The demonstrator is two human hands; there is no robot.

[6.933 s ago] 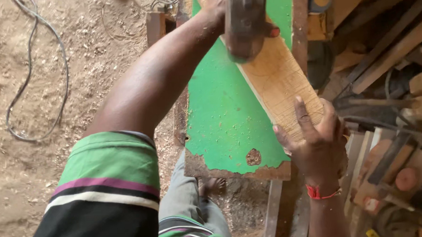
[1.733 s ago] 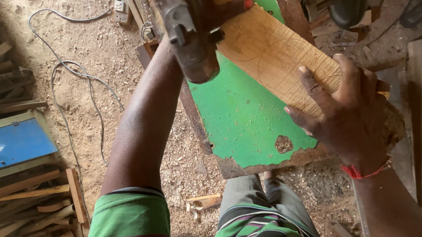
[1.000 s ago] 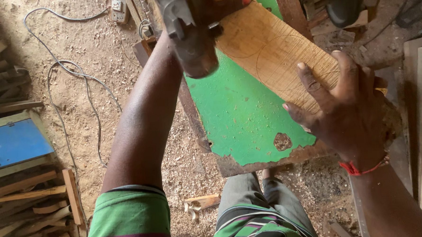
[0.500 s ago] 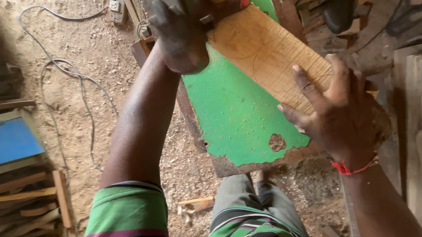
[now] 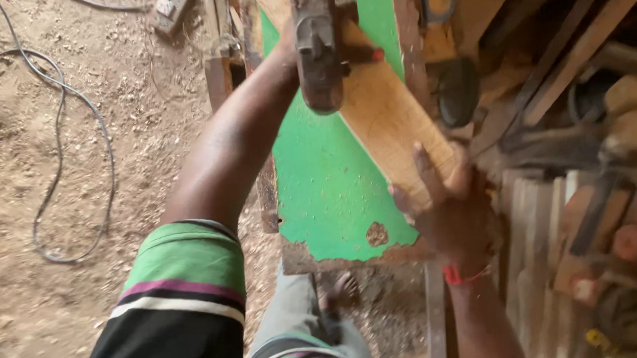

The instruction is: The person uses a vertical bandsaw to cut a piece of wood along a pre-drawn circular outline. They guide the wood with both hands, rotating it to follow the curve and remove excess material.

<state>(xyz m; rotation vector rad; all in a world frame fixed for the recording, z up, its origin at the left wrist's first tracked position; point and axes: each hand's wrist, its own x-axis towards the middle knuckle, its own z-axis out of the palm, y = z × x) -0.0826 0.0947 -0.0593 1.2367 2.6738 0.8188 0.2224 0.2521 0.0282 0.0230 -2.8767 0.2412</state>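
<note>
My left hand (image 5: 288, 50) reaches far forward and grips a dark, worn power planer (image 5: 318, 51) that sits on a pale wooden plank (image 5: 391, 122). The plank lies slanted across a green-painted board (image 5: 326, 193) with a chipped near edge. My right hand (image 5: 452, 209), with a red band at the wrist, presses flat on the plank's near end, fingers spread. The planer hides most of my left hand.
Sawdust covers the ground at left, where a grey cable (image 5: 66, 140) loops towards a socket block (image 5: 171, 3). Stacked timber and scrap wood (image 5: 591, 188) crowd the right side. A dark round part (image 5: 458, 90) sits beside the plank. My bare foot (image 5: 341, 292) stands under the board.
The view has tilted and shifted, so the plank now runs more steeply. My left hand stays on the planer at the plank's far part, my right hand on its near end.
</note>
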